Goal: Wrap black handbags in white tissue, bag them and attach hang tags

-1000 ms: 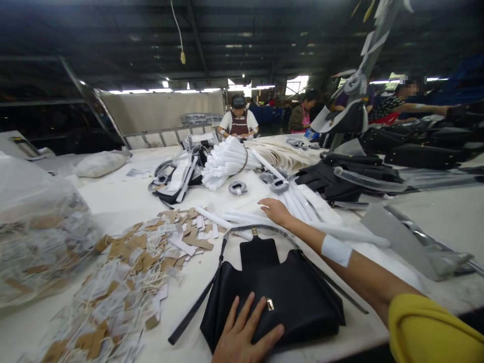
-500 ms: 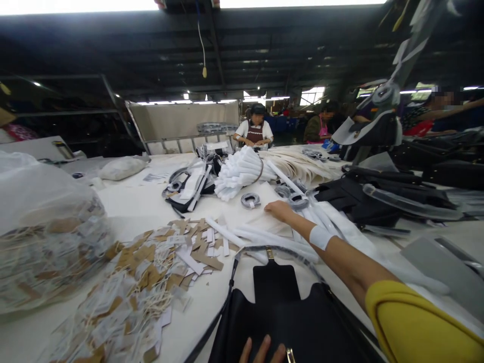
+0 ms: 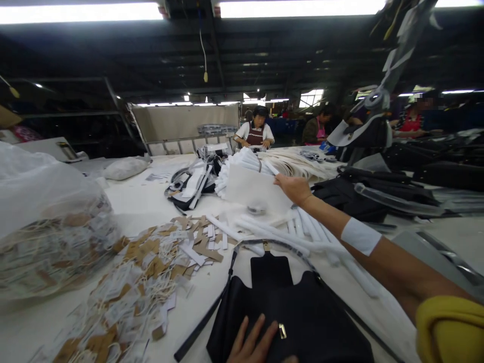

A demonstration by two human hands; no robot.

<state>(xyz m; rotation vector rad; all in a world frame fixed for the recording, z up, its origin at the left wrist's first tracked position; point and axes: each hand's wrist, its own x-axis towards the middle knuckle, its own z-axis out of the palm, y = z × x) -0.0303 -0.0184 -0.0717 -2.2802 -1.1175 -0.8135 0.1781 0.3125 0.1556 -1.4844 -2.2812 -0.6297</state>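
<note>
My left hand lies flat with fingers spread on a black handbag at the near table edge, next to its gold clasp. My right hand reaches across the table and pinches the edge of a white sheet, lifted off the table surface. Beneath that arm lie several long white paper-wrapped rolls. A white band sits on my right forearm.
A heap of brown and white hang tags spreads at the left, beside a clear bag of more tags. Black bags pile at the right. A bundle of white rolls lies mid-table. Other people work at the far end.
My right hand went from resting on the table to lifting a white sheet up and away. My left hand stays on the black handbag. The camera view tilted up slightly.
</note>
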